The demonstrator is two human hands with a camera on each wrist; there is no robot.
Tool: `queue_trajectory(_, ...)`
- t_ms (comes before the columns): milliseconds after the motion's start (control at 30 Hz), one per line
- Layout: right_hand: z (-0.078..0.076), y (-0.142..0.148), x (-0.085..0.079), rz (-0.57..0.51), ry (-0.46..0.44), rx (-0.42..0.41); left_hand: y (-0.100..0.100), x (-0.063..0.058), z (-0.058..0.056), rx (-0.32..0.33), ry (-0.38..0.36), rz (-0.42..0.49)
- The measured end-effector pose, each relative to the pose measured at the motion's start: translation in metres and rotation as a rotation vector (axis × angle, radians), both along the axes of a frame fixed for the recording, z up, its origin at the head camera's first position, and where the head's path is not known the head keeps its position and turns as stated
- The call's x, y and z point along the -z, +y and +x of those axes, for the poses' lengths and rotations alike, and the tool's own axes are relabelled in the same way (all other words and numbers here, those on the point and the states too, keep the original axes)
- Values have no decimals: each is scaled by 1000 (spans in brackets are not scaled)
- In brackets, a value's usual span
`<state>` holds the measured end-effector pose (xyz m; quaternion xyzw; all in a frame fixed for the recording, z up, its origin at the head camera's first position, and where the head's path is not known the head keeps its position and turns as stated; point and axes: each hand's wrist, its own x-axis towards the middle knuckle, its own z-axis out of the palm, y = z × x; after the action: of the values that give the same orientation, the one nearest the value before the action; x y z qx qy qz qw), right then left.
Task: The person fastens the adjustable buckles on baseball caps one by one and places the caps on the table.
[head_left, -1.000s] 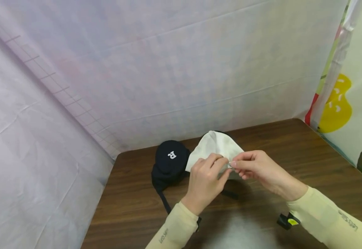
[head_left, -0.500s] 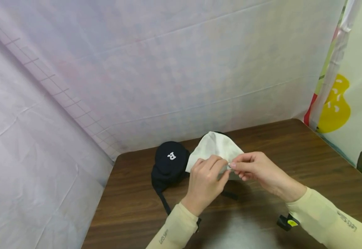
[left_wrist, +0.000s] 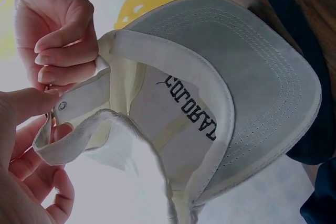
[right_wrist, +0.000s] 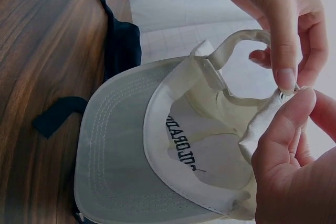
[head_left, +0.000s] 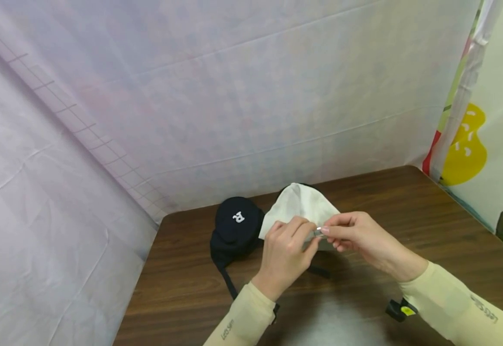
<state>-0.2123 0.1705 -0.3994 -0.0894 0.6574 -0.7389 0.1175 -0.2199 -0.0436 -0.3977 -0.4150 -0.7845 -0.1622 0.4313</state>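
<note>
A white baseball cap is held up over the table, its grey brim underside and dark inside lettering showing in the wrist views. At its back, my left hand pinches the white adjusting strap between thumb and fingers. My right hand pinches the other strap end close beside it. A small metal buckle sits between the two hands' fingertips, partly covered by them. Whether the strap runs through it I cannot tell.
A navy cap with a white letter R lies left of the white cap, its dark strap trailing forward. Another dark strap lies under the hands. The brown wooden table meets a pale cloth backdrop behind.
Both hands stay at the strap with nearly the same grip. Slightly more of the metal shows between the fingertips than before. The caps have hardly moved.
</note>
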Motion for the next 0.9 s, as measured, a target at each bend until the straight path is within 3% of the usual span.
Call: queue_trajectory(900, 1, 4, -2, -25, -11, -9, 0, 0, 0, 10, -1, 14)
